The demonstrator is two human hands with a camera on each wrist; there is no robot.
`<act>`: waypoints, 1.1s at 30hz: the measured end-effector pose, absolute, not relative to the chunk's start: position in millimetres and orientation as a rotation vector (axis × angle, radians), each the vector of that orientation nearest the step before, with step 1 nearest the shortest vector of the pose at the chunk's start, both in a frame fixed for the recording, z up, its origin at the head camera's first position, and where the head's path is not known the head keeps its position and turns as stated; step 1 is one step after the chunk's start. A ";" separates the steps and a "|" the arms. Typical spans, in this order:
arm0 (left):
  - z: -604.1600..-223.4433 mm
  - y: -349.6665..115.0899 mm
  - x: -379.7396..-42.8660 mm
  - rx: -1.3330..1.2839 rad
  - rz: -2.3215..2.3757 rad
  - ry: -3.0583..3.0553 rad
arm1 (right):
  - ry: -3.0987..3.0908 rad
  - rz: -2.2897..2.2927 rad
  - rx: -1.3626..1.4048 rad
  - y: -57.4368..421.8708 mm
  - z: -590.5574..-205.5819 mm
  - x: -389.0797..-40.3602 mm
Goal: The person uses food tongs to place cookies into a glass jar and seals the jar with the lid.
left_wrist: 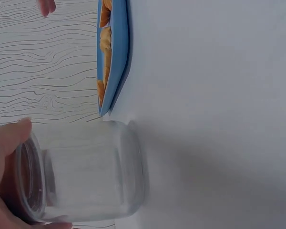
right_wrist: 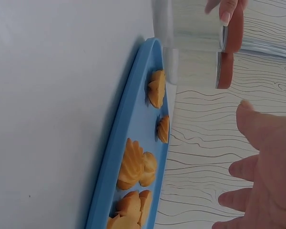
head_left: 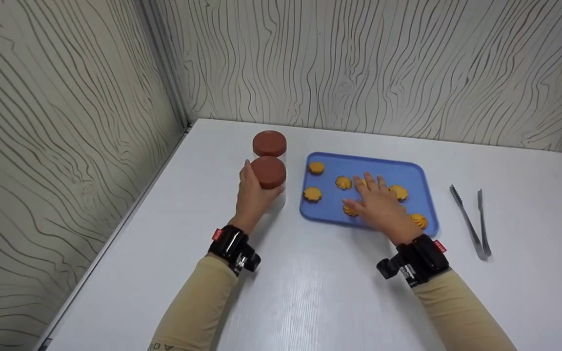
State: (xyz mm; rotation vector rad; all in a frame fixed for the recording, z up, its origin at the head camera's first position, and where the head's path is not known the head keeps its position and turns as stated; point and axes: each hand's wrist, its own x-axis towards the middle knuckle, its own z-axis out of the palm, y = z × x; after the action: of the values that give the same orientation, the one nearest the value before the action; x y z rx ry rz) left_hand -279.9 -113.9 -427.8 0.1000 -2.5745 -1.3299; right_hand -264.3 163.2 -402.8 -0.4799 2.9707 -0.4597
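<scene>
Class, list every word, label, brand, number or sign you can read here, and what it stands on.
Nothing reads with certainty.
Left sleeve: dark characters at the picture's bottom edge, unclear.
Left red tag, right red tag: pale marks, too small.
Held jar, blue tray: no lettering shows.

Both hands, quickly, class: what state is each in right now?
Left hand: closed, gripping the nearer jar around its reddish-brown lid.
Right hand: open above the blue tray, holding nothing.
</scene>
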 end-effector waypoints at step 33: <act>-437.8 -110.0 -287.7 0.070 -1.721 -2.559 | 2.970 -0.518 -0.526 154.4 -401.6 -264.8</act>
State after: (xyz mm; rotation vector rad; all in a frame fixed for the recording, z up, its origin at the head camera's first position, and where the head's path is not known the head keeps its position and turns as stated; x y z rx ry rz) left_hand -287.7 -110.0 -437.8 0.0696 -2.5593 -1.7207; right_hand -264.8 154.4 -401.6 -0.5257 2.9703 -0.5176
